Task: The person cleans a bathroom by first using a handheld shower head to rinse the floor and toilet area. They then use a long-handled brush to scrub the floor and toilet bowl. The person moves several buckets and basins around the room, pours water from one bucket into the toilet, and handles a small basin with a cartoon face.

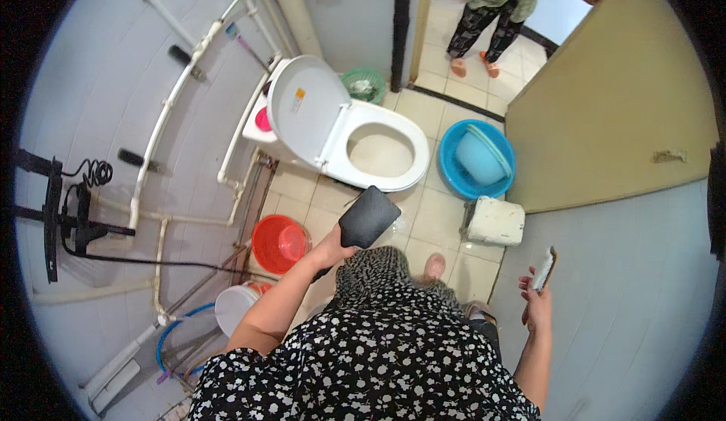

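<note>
My left hand (330, 250) is wrapped round the handle of a black hand shower (369, 217). Its square head is held in front of me, below the toilet bowl's rim as I see it; a black hose runs off to the left wall. Out to the right, near the grey wall, my right hand (537, 301) grips a small scrubbing brush (544, 270) with white bristles and a brown back. Straight ahead stands a white toilet (422, 165) with its lid (306, 122) raised. I cannot make out whether water comes from the shower head.
A red bucket (261, 243) and a white bucket (228, 311) stand at left. Blue basins (450, 167) and a white-topped stool (495, 221) are at right, by the open door (605, 103). A green basket (355, 77) sits behind the toilet. Another person (495, 12) stands in the doorway.
</note>
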Motion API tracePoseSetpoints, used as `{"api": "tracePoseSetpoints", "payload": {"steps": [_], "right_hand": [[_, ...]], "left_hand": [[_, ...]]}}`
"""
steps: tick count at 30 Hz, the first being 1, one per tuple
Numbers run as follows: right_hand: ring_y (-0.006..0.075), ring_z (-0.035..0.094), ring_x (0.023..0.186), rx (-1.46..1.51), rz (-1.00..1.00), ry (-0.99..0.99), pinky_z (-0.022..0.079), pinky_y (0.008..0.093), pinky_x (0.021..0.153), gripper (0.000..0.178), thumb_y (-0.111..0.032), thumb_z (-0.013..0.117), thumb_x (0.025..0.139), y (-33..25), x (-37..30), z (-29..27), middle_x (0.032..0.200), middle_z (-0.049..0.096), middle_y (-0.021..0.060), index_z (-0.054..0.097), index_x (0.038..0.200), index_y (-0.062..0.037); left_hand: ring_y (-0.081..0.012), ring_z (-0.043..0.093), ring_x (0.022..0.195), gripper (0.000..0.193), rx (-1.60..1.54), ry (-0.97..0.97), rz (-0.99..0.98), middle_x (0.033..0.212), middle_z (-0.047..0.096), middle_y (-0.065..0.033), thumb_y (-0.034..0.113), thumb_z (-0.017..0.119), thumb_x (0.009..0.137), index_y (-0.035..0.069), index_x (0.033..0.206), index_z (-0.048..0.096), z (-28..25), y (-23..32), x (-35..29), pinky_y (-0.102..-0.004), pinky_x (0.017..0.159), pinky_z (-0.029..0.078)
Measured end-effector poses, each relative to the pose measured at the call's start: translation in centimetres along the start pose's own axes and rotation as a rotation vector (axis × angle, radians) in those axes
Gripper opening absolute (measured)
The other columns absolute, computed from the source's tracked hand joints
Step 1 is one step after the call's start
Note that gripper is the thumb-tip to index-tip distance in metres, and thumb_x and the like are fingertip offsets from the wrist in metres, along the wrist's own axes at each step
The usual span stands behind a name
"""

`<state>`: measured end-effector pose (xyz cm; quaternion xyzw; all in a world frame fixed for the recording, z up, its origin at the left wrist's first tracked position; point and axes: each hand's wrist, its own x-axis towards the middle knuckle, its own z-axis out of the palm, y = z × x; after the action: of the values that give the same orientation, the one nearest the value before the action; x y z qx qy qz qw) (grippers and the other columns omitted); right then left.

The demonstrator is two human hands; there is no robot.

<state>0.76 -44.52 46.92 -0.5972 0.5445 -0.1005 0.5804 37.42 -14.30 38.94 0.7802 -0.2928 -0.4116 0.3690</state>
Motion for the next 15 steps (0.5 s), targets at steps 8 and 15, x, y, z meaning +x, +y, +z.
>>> {"api": "tracePoseSetpoints", "payload": {"steps": [8, 15], "right_hand": [[0.0130, 0.055, 0.082, 0.045, -0.135, -0.033, 0.044, 0.0275, 0.074, 0.039, -0.003, 0.043, 0.083, 2.3, 2.0, -2.7, 0.093, 0.061, 0.0060, 0.046, 0.122, -0.0066], [0.0148, 0.055, 0.065, 0.038, 0.048, -0.227, 0.049, 0.0305, 0.063, 0.034, -0.007, 0.047, 0.084, -0.4, 6.6, -4.3, 0.078, 0.059, 0.0054, 0.048, 0.118, -0.0054]], "left_hand": [[-0.0299, 0.054, 0.102, 0.065, 0.065, 0.009, -0.006, 0.106, 0.055, -0.0235, 0.021, 0.067, 0.071, -0.008, 0.120, 0.035, 3.9, 2.1, 2.3, -0.0356, 0.088, 0.041], [-0.0237, 0.055, 0.099, 0.058, -0.048, 0.075, 0.056, 0.108, 0.057, -0.0166, 0.021, 0.069, 0.072, -0.001, 0.119, 0.043, 7.6, 3.0, 3.8, -0.0321, 0.086, 0.042]]}}
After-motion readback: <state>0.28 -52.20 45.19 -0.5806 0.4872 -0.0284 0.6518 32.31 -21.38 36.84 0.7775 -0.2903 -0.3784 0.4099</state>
